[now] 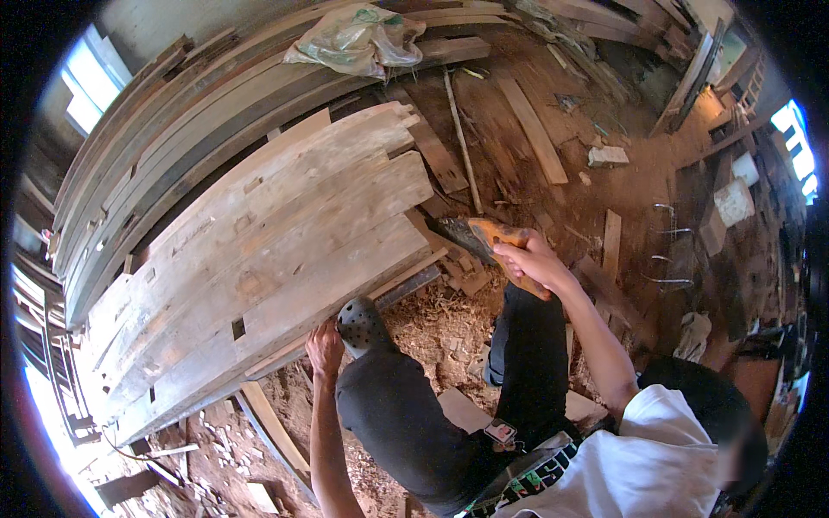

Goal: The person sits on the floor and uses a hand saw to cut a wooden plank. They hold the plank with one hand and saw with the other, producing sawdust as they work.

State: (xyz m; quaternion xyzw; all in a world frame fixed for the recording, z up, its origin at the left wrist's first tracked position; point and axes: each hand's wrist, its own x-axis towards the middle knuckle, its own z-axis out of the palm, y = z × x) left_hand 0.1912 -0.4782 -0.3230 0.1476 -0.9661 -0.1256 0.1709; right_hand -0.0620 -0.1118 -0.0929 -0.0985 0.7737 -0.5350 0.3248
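My right hand (528, 259) is closed round the orange-brown wooden handle (496, 233) of a handsaw, whose dark blade (456, 231) points left toward the timber ends. The blade lies close to the end of the nearest timber (294, 298); whether it touches the wood I cannot tell. My left hand (325, 348) grips that timber's near edge, its fingers curled and partly hidden. Right beside it, my foot in a grey clog with holes (361, 324) presses on the same timber. Several pale timbers with cut mortises and stepped ends lie side by side there.
Long dark boards (199, 164) are stacked behind, with a crumpled plastic sheet (358, 39) on top. Sawdust and shavings (440, 332) cover the ground by my legs. Loose planks (531, 129), a thin stick (462, 142) and a pale block (608, 156) lie toward the far right.
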